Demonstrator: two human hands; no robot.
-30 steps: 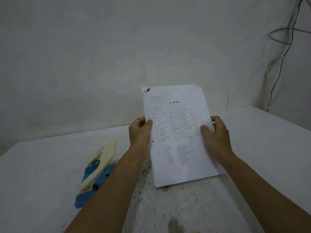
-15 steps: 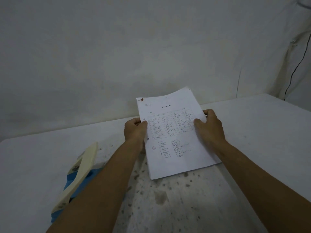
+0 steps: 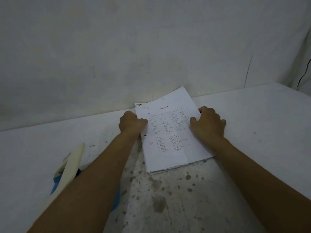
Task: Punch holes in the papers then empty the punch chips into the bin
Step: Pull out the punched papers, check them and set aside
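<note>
A thin stack of printed white papers (image 3: 170, 145) lies nearly flat on the white table (image 3: 252, 125), close to the back wall. A punched hole shows on its left margin. My left hand (image 3: 132, 123) grips the stack's left edge and my right hand (image 3: 207, 123) grips its right edge, thumb on top. A hole punch (image 3: 70, 167) with a cream lever and a blue base sits at the left, partly hidden by my left forearm. No bin is in view.
The table's front middle (image 3: 159, 199) is worn and speckled with dark spots. A plain wall (image 3: 151, 47) stands just behind the table. A black cable (image 3: 303, 76) hangs at the far right.
Both hands have lowered the papers from an upright, raised position down toward the table near the wall. The camera has tilted downward.
</note>
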